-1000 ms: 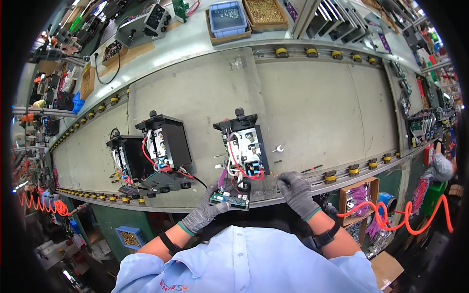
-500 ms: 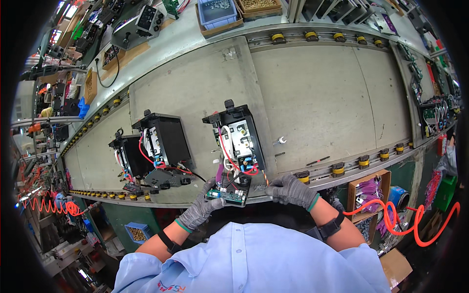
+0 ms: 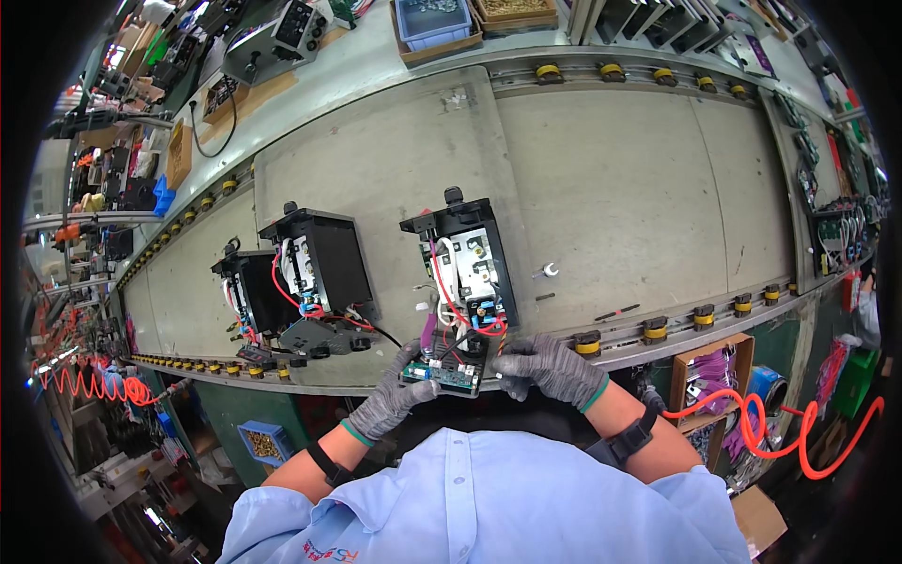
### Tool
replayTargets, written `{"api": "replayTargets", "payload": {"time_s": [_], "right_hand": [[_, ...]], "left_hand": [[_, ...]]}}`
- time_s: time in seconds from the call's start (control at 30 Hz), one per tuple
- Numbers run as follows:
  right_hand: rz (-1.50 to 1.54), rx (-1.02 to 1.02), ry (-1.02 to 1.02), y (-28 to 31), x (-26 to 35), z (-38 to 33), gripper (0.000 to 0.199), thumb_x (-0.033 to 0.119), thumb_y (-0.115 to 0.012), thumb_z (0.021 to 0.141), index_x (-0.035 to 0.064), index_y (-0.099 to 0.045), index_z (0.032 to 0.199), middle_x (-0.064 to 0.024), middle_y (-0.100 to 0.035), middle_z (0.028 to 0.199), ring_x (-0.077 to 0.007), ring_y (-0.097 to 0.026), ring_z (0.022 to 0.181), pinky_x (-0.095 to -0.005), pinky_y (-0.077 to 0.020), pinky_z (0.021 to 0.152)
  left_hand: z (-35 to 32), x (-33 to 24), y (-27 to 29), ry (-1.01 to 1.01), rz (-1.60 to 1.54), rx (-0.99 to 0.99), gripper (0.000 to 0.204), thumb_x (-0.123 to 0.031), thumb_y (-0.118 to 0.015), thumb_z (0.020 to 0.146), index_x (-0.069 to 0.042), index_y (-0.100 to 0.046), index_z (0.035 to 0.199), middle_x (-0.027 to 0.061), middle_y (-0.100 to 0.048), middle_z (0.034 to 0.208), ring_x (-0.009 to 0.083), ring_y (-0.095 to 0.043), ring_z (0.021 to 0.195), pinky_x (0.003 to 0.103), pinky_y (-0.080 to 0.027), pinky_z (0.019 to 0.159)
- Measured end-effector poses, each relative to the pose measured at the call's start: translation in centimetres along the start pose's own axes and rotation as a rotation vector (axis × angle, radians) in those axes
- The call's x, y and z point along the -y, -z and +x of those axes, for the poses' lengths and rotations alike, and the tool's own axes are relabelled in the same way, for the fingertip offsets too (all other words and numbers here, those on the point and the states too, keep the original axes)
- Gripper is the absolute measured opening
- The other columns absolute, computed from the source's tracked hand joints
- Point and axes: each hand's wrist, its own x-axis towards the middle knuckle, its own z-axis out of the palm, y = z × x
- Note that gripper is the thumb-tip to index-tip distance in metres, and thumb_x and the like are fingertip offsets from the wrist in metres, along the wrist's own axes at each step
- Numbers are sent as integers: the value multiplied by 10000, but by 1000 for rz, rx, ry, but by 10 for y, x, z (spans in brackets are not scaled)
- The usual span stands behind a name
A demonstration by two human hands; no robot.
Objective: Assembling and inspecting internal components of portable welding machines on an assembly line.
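My left hand (image 3: 393,399), in a grey knit glove, grips the left end of a green circuit board (image 3: 453,378), thumb along its near edge. The board sits on a dark panel at the near edge of the worktop. Wires join it to an open black metal housing (image 3: 498,268) standing just beyond, with white parts and red, white and purple wires showing. My gloved right hand (image 3: 552,373) is beside the board's right end, fingers closed around thin wires (image 3: 501,344) that come down from the housing. The fingertips are partly hidden.
Two more black housings (image 3: 334,263) (image 3: 246,291) with wires stand to the left. A small metal piece (image 3: 547,271) and a thin red-and-black tool (image 3: 617,311) lie to the right. Yellow-and-black rollers (image 3: 655,329) line the edge. An orange coiled hose (image 3: 752,414) hangs at the right.
My right hand has moved left toward the board, bringing the thin wires closer to it. My left hand keeps its hold on the board. The whole view has shifted slightly.
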Motion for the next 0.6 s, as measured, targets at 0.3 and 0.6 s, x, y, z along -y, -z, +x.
{"api": "replayTargets", "payload": {"time_s": [0.3, 0.6], "right_hand": [[128, -5, -7, -12, -20, 26, 380, 381, -802, 921, 18, -717, 991, -46, -655, 745, -142, -636, 645, -281, -513, 588], [427, 134, -144, -2, -25, 25, 291, 275, -770, 961, 11, -718, 1072, -55, -625, 730, -138, -591, 603, -278, -478, 558]], "left_hand": [[5, 6, 2, -32, -42, 11, 1005, -353, -905, 796, -97, -344, 1590, 112, -546, 1436, 257, -553, 1360, 440, -450, 1171], [9, 9, 2, -51, -102, 55, 1012, -334, -911, 813, -113, -311, 1597, 112, -515, 1476, 246, -527, 1386, 445, -430, 1196]]}}
